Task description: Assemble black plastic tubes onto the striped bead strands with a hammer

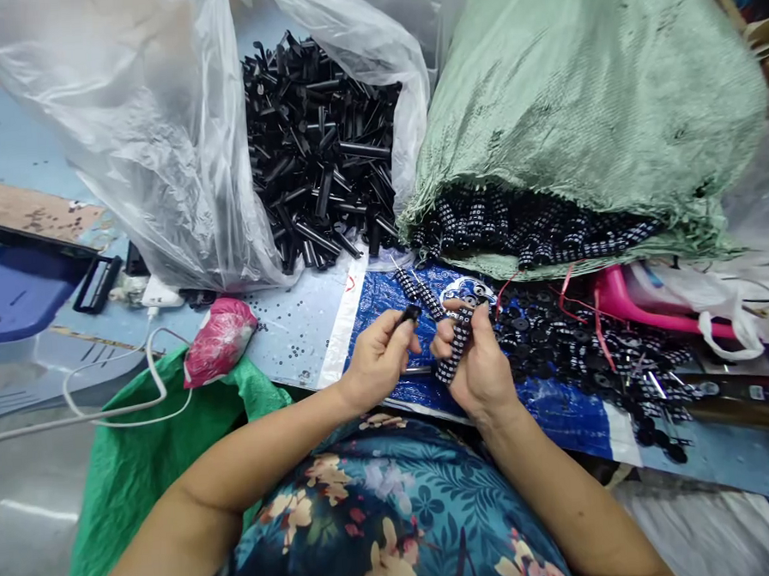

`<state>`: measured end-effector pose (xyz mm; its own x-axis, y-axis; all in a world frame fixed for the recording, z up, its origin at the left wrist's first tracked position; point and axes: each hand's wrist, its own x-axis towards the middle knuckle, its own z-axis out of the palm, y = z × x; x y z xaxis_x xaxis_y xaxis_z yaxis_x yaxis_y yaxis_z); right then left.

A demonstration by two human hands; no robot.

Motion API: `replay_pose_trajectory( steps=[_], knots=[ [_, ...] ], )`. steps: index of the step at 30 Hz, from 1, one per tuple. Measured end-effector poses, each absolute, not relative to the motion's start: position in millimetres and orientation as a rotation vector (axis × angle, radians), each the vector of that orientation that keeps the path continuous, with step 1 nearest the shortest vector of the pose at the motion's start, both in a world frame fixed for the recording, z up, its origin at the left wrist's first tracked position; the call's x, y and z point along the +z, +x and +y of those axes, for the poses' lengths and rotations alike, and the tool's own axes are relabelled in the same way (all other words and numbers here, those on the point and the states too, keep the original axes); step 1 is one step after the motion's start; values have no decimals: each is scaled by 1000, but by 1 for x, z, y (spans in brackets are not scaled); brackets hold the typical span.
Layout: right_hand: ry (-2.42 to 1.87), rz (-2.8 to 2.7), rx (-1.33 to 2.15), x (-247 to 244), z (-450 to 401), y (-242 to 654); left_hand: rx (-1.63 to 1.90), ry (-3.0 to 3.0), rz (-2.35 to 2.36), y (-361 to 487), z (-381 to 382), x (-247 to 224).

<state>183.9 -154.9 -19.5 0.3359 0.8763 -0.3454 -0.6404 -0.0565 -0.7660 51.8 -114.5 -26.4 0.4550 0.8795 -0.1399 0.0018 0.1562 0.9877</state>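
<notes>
My left hand (pixel 379 357) is closed round a small black piece (pixel 409 313), whose end sticks out past the thumb and forefinger. Just to its right, my right hand (pixel 482 364) grips a black strip with white squares (pixel 453 353), which hangs down from the fingers at a slant. The two hands are close together but apart, over a blue plastic sheet (pixel 559 412). Similar patterned strips (pixel 427 294) lie on the sheet just beyond my hands. Much of what my left fingers hold is hidden.
A clear bag (pixel 178 161) of black plastic parts (pixel 325 145) stands beyond my hands. Right of it, a green woven sack (pixel 594 105) spills patterned strips. Loose black pieces (pixel 555 339) and a pink basket rim (pixel 617 297) lie right; a red bundle (pixel 220 341) and white cable (pixel 153 369) left.
</notes>
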Motion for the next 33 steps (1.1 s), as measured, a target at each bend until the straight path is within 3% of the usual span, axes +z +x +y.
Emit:
replay_pose_trajectory(
  steps=[6,13,26,33],
  knots=[
    [-1194,-611,1088,-36,-159,184,756,1454,829,67,-113,-20],
    [-1246,-1798,290,-53,-178,216,642,1267,854,47,-111,-17],
    [-1258,-1890,-183,-39,-185,200,794,1064,873,49,-121,-15],
    [-1237,-1947,-64,-38,-189,200,688,740,828,38,-119,-17]
  ],
)
